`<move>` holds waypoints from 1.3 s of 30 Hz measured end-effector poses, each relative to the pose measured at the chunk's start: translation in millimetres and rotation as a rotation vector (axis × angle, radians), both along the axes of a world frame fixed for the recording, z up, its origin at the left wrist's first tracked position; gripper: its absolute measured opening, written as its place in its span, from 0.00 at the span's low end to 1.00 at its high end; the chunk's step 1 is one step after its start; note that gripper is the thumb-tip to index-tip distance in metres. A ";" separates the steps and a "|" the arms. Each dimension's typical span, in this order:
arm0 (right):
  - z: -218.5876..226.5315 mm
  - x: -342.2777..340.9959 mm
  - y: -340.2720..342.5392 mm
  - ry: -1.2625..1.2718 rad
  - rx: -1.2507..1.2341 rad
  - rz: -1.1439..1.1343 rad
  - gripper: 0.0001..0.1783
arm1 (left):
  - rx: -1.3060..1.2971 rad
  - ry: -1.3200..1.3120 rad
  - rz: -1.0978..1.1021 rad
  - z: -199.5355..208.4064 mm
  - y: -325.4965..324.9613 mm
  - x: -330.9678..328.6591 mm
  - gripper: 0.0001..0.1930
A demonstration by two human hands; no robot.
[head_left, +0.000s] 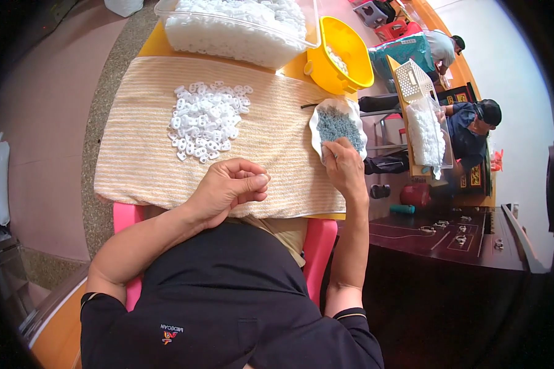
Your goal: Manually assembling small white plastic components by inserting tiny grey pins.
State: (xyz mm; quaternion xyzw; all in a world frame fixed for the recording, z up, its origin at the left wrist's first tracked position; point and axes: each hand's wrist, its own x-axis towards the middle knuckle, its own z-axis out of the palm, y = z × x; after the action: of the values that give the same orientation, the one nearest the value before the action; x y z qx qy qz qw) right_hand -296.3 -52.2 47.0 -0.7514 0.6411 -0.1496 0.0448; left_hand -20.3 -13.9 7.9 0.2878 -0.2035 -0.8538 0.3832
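Striped towel (135,135), tub (312,27) of white parts (240,31), right hand (347,169) pinched at dish (315,132) of grey bits (341,125), left hand (228,190) pinched

black shirt (228,295) | short sleeves (104,323), tan piping (351,313) | orange-white chest emblem (168,337) | beige trousers (284,235)

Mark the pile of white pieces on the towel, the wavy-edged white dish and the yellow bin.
Pile of white pieces (206,121): head view, middle of the heap.
Wavy-edged white dish (316,130): head view, left rim.
Yellow bin (356,52): head view, inner wall.
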 end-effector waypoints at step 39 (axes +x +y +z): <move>-25.1 25.7 9.5 -0.062 -0.395 0.090 0.03 | 0.029 -0.009 -0.028 -0.4 0.6 -0.2 0.08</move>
State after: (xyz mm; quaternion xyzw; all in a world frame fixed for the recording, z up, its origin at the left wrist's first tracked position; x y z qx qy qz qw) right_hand -270.6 -42.6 21.9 -0.7686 0.5633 -0.2933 -0.0769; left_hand -20.5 -13.4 7.6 0.2944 -0.1966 -0.8605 0.3663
